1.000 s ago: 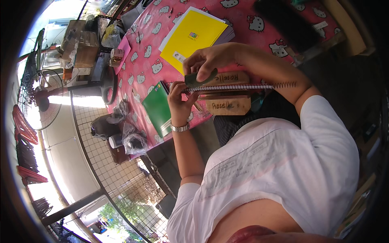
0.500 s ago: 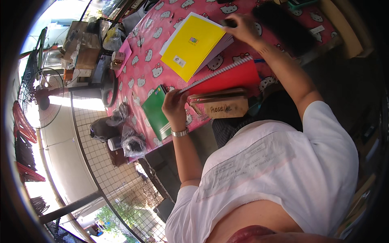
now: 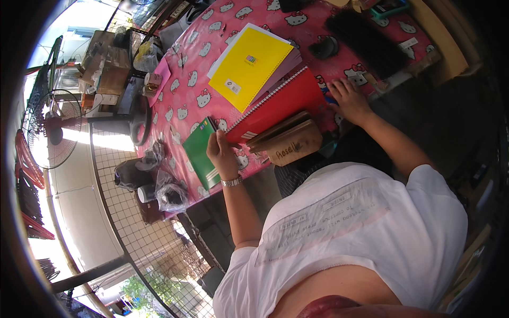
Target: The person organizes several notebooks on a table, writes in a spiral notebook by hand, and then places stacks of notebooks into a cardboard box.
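While brown block (image 3: 294,142) bears handwriting (image 3: 290,149), yellow notebook (image 3: 252,66) a barcode label (image 3: 232,85) | red notebook (image 3: 286,103), earlier tilted, lies flat on counter (image 3: 299,33) | left hand (image 3: 221,153) curled beside, hold unclear | right hand (image 3: 351,102) spread wide

**Rm daylit, brightest 8-10 o'clock**

You've got a pink-covered tbl (image 3: 197,80) at 12, cardboard boxes (image 3: 112,69) at 10, stand fan (image 3: 54,123) & pale wall (image 3: 84,185) at 9, wire mesh (image 3: 155,245) at 8, greenery (image 3: 143,286) outside approx 7.

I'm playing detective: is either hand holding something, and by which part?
Left hand is by the red notebook, right hand near something blue; I can't tell if either holds anything.
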Available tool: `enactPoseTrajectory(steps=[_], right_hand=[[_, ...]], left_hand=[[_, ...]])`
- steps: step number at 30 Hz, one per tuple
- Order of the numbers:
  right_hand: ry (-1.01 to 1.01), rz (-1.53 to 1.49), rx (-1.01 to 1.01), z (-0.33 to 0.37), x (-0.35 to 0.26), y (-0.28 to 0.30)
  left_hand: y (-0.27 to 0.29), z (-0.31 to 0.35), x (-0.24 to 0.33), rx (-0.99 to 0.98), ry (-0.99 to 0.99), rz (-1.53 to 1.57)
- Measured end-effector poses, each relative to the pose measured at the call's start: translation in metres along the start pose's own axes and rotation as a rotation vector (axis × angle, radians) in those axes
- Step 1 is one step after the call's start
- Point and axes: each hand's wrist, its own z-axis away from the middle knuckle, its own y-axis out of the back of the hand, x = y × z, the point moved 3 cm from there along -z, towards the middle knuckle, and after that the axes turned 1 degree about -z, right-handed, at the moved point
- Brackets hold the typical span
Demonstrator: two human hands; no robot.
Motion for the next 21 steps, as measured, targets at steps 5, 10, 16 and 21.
enactPoseTrajectory(steps=[5,10,16,21], right_hand=[[0.146,-0.043,-0.133,-0.022,0.012,0.010],[-0.362,-0.740,0.690,-0.047,0.012,0.094],[0.256,-0.903,0.196,-0.068,-0.138,0.145],[0.297,-0.896,0.174,-0.080,-0.183,0.109]], left_hand=[[-0.022,-0.003,0.025,-0.066,-0.018,0.280],[0.004,-0.003,-0.010,-0.161,0.055,0.208],[-0.004,-0.003,-0.006,-0.067,0.015,0.211],[-0.015,0.004,0.000,0.131,-0.144,0.000]])
